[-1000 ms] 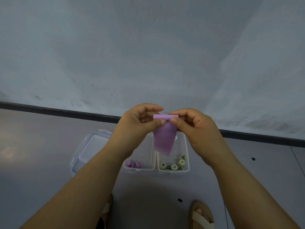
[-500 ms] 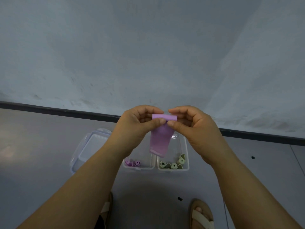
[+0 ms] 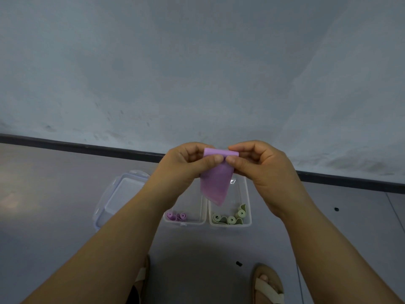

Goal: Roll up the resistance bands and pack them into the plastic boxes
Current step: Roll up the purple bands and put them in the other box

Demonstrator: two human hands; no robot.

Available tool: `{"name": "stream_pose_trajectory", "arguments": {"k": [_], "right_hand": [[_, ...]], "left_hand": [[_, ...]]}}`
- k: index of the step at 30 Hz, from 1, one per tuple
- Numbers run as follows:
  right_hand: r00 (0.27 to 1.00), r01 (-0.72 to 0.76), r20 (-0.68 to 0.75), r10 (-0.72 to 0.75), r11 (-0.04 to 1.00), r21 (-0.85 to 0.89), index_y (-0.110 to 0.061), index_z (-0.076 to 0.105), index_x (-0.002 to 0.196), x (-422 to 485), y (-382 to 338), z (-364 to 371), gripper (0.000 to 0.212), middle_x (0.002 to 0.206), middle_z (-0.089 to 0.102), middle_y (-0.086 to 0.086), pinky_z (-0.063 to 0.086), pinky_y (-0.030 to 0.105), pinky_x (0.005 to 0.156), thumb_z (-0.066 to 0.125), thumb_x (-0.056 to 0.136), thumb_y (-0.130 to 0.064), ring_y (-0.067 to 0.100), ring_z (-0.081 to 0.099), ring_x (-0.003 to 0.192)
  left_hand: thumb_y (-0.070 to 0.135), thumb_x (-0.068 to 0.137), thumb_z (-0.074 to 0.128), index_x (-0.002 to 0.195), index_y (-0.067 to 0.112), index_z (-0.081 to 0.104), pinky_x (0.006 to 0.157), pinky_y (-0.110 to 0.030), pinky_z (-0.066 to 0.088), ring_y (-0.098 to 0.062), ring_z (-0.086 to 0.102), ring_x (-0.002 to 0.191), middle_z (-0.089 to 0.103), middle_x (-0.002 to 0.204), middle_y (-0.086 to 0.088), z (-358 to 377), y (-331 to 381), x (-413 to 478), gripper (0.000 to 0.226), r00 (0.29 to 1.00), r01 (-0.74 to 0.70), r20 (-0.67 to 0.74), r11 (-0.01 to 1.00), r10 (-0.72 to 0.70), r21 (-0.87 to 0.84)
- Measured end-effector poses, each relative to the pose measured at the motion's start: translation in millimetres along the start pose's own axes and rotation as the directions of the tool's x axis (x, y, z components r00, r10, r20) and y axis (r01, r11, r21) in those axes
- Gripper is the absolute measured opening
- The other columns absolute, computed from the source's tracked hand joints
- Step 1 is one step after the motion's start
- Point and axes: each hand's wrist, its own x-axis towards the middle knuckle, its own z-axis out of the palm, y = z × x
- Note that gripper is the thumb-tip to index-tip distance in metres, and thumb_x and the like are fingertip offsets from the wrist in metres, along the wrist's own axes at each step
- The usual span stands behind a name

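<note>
Fingers (image 3: 210,160) on purple band (image 3: 213,185)

Grey floor (image 3: 54,249): lid (image 3: 118,198), purple-roll box (image 3: 186,223), green-roll box (image 3: 230,225) in row; sandals (image 3: 268,286) nearer.

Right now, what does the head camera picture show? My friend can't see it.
The left hand and right hand pinch the rolled top of a purple resistance band; the rest hangs loose. On the grey floor, two boxes stand side by side: the left box holds purple rolls, the right box green rolls, a clear lid beside them.
</note>
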Motion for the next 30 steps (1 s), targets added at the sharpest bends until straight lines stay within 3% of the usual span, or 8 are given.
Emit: {"name": "stream_pose_trajectory", "arguments": {"k": [3,6,9,13,19,25,30], "right_hand": [[0.999,0.02,0.046,-0.019,0.999,-0.025,-0.026,0.065,0.083,-1,-3,-1,0.019,0.076,0.071,-0.01,0.056,0.022,0.073,0.071,0.076,-0.009,0.006,0.068,0.076],[0.983,0.011,0.181,0.0,0.998,-0.061,-0.025,0.065,0.088,-3,-9,-6,0.025,0.08,0.07,-0.01,0.051,0.015,0.066,0.073,0.064,-0.023,0.007,0.065,0.074],[0.926,-0.032,0.368,0.084,0.989,-0.144,-0.037,0.061,0.102,-6,-13,-11,0.047,0.097,0.066,-0.017,0.054,0.021,0.074,0.071,0.056,-0.035,0.013,0.062,0.082],[0.851,-0.008,0.511,0.12,0.976,-0.215,-0.046,0.054,0.112,-8,-17,-9,0.058,0.115,0.054,-0.019,0.055,0.031,0.083,0.074,0.059,-0.033,0.017,0.059,0.096],[0.818,0.041,0.564,0.11,0.968,-0.249,-0.04,0.056,0.113,-9,-16,-9,0.058,0.117,0.05,-0.019,0.055,0.038,0.081,0.08,0.061,-0.026,0.018,0.056,0.097],[0.827,0.015,0.557,0.077,0.987,-0.158,-0.038,0.06,0.1,-10,-17,-8,0.051,0.109,0.057,-0.01,0.055,0.035,0.076,0.079,0.052,-0.035,0.022,0.058,0.096],[0.852,-0.019,0.519,0.066,0.995,-0.095,-0.04,0.063,0.098,-11,-16,-9,0.053,0.105,0.062,0.006,0.055,0.046,0.078,0.082,0.049,-0.029,0.031,0.059,0.096]], "left_hand": [[0.031,0.066,0.066,0.094,0.013,0.07,0.08,-0.033,0.054,-0.016,0.067,0.084,0.073,0.088,-0.003,-2,0,1,0.033,0.999,0.021,0.038,0.999,-0.019,-0.049],[0.026,0.071,0.074,0.099,0.006,0.069,0.083,-0.036,0.052,-0.024,0.064,0.09,0.071,0.097,-0.011,-11,0,2,0.035,0.99,0.078,0.128,0.994,-0.068,-0.078],[0.031,0.069,0.073,0.098,0.003,0.07,0.09,-0.044,0.051,-0.032,0.063,0.098,0.069,0.102,-0.017,-21,-1,2,0.041,0.952,0.136,0.287,0.987,-0.106,-0.086],[0.043,0.057,0.083,0.085,0.012,0.075,0.076,-0.032,0.054,-0.02,0.067,0.085,0.071,0.089,-0.006,-22,2,-1,0.043,0.87,0.212,0.471,0.973,-0.146,-0.09],[0.045,0.055,0.083,0.08,0.018,0.076,0.07,-0.023,0.053,-0.011,0.066,0.076,0.071,0.079,0.002,-19,4,-3,0.037,0.81,0.256,0.565,0.962,-0.159,-0.095],[0.052,0.062,0.077,0.081,0.02,0.076,0.074,-0.023,0.053,-0.008,0.066,0.08,0.071,0.084,0.005,-15,5,-6,0.038,0.769,0.26,0.624,0.96,-0.14,-0.106],[0.044,0.06,0.081,0.082,0.017,0.077,0.073,-0.02,0.052,-0.008,0.066,0.077,0.072,0.08,0.004,-14,4,-6,0.034,0.773,0.278,0.622,0.949,-0.127,-0.151]]}}
